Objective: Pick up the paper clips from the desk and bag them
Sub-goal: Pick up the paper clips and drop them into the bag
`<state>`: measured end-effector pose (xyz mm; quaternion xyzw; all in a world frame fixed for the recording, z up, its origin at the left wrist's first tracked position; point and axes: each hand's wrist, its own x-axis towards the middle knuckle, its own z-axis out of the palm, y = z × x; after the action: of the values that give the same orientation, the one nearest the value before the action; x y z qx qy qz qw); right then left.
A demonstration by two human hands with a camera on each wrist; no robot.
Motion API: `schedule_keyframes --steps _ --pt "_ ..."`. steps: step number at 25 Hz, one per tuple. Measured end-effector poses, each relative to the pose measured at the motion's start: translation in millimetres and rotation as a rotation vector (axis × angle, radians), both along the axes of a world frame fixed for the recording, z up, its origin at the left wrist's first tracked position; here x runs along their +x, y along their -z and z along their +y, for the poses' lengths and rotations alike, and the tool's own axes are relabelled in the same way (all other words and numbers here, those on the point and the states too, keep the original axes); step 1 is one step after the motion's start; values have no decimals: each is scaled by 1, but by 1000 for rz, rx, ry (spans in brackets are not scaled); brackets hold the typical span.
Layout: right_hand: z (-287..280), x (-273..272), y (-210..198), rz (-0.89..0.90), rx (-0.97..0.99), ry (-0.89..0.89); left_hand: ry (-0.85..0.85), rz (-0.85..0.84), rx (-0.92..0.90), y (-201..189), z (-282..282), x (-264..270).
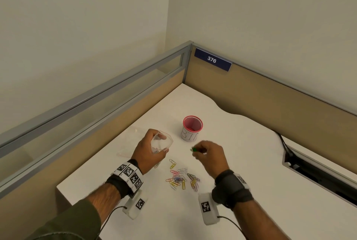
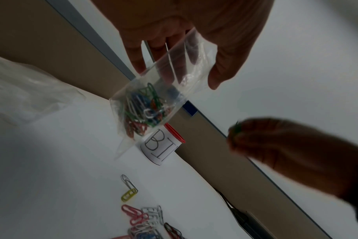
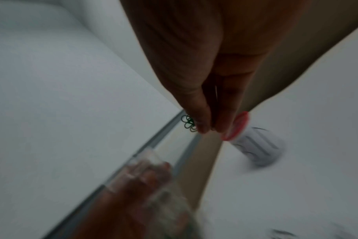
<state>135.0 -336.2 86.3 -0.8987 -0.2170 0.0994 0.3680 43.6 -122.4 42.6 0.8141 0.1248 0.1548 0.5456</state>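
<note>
My left hand [image 1: 152,147] holds a small clear plastic bag [image 1: 161,141] above the white desk, mouth held wide. In the left wrist view the bag [image 2: 153,97] hangs from my fingers with several coloured paper clips in its bottom. My right hand [image 1: 207,153] is raised to the right of the bag and pinches green paper clips [image 1: 193,149] at its fingertips; the same green paper clips [image 3: 188,123] stick out beside my thumb. A loose pile of coloured paper clips [image 1: 181,178] lies on the desk between my wrists, with a yellow and silver pair [image 2: 129,188] slightly apart.
A red-rimmed cup [image 1: 192,128] with a white label reading "BI" stands behind my hands. Another clear bag [image 1: 133,133] lies flat on the desk to the left. Beige partition walls [image 1: 270,100] close the desk corner. A cable slot [image 1: 316,174] opens at the right.
</note>
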Motion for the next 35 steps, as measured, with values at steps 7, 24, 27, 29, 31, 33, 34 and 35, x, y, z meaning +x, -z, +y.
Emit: schedule_keyframes --steps 7,24,27,29,31,33,34,35 --pt "62 -13 -55 -116 58 -207 32 34 -1 -12 -19 7" --pt "-63 -19 97 275 -535 104 11 -6 8 -3 11 -4" --pt "-63 -35 106 274 -575 91 2 -9 1 -3 15 -3" --pt "-45 -36 108 244 -542 126 2 -14 6 -4 16 -2" --pt "-22 -30 110 226 -464 152 2 -16 5 -4 17 -1" --pt "-7 -19 112 220 -419 152 0 -33 6 -4 18 0" --pt "-4 -14 111 201 -417 153 -2 -37 7 -4 19 1" --pt "-4 -9 110 183 -419 156 -8 -33 7 -3 20 1"
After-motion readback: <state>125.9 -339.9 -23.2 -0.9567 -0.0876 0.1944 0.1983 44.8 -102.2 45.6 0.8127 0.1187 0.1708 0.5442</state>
